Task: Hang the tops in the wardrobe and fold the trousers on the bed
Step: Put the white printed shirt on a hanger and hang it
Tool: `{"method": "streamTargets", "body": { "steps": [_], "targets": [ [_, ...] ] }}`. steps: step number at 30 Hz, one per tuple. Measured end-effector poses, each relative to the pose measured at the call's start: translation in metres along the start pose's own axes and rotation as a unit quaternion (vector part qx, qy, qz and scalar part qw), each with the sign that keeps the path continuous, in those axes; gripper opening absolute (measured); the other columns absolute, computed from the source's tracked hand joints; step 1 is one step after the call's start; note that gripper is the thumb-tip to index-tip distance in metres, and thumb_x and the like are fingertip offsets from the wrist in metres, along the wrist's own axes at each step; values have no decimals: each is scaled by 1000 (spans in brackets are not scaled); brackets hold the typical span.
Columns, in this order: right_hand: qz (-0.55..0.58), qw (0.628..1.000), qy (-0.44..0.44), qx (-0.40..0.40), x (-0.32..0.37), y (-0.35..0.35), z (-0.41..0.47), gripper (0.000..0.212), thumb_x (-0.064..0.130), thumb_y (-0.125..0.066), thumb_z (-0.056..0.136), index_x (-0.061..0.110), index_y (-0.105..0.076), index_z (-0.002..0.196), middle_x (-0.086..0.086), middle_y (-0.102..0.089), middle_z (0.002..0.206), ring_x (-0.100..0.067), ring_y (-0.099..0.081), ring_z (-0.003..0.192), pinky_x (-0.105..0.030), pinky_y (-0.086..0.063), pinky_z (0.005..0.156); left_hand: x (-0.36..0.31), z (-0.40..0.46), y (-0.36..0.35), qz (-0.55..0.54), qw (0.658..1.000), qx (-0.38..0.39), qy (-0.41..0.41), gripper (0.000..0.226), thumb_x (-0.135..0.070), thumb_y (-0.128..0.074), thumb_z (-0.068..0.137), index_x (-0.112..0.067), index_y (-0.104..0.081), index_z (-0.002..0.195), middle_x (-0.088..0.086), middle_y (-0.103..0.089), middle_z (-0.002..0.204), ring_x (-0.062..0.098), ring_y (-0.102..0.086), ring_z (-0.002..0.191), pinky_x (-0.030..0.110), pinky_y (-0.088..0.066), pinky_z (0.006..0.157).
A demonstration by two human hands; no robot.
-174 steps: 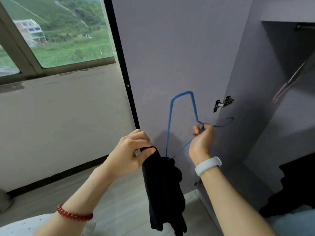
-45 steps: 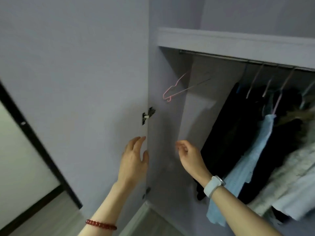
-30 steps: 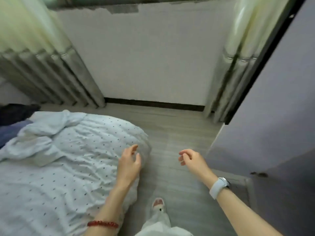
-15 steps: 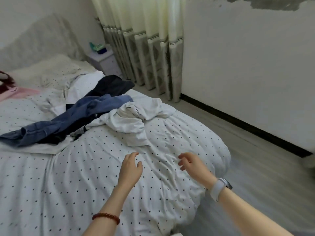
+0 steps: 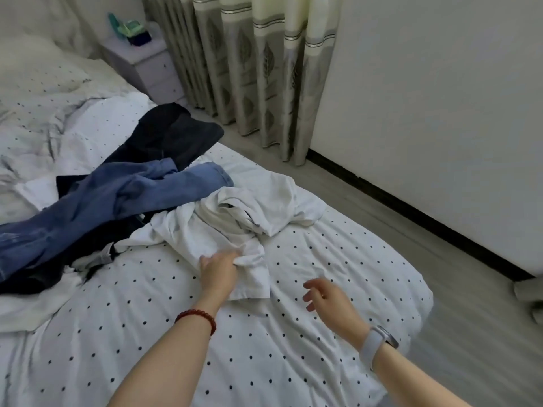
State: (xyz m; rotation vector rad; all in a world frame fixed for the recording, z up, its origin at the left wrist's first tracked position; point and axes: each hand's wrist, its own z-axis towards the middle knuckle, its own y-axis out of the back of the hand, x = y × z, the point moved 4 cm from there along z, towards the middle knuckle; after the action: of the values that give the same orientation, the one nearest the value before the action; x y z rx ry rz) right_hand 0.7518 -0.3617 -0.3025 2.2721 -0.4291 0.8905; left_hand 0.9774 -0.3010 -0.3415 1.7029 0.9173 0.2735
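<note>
A crumpled white top [image 5: 235, 221] lies on the dotted white bed [image 5: 338, 342]. My left hand [image 5: 219, 270] rests on its near edge, fingers pinching a fold of the white cloth. My right hand [image 5: 329, 299] hovers just above the bedspread to the right of the top, fingers apart, holding nothing. Left of the top lie blue jeans [image 5: 97, 207], stretched across the bed. A dark garment [image 5: 173, 136] sits behind them, and more dark cloth [image 5: 38, 277] shows under the jeans.
A small bedside cabinet [image 5: 147, 66] with a teal item stands at the back by the patterned curtains [image 5: 255, 71]. Grey floor [image 5: 440, 259] and a white wall [image 5: 440, 98] run along the bed's right side. Pillows lie at the far left.
The view swung from the wardrobe to the bed. In the last half second my left hand reached forward and took hold of the white top; my right hand moved forward a little.
</note>
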Motion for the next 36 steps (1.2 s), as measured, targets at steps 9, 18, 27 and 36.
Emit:
{"method": "streamTargets", "body": {
  "steps": [9,18,27,36],
  "targets": [
    [-178,957,211,94,53,-27,29,79,13,-53,90,47,-6,142,9,7,155,-8,-12,140,-24,-32,100,-11,-77,43,-482,874,59,0,28,-4,-41,97,-19,-64,89,6,-68,92,14,-62,87,27,-50,79],
    [-187,963,107,160,35,-6,-4,26,20,-39,92,17,-51,70,3,-57,73,-15,-49,68,-27,-37,62,-29,-94,55,-345,923,141,-98,26,-21,-48,96,-15,-54,72,-7,-52,63,4,-47,59,22,-37,59],
    [-346,924,5,164,-68,23,-32,31,25,-34,98,21,-60,114,-1,-64,114,-21,-58,97,-29,-44,78,-67,-119,-20,36,890,396,-222,43,-31,-56,90,-21,-48,132,-1,-45,135,19,-45,122,29,-39,95],
    [-29,974,-135,-180,-93,7,-1,55,20,-49,93,9,-25,142,-12,-25,145,-28,-26,136,-33,-24,110,-122,-19,-12,182,916,58,-353,54,-25,-40,96,-22,-20,147,0,-8,157,20,0,145,40,-14,112]
  ]
}}
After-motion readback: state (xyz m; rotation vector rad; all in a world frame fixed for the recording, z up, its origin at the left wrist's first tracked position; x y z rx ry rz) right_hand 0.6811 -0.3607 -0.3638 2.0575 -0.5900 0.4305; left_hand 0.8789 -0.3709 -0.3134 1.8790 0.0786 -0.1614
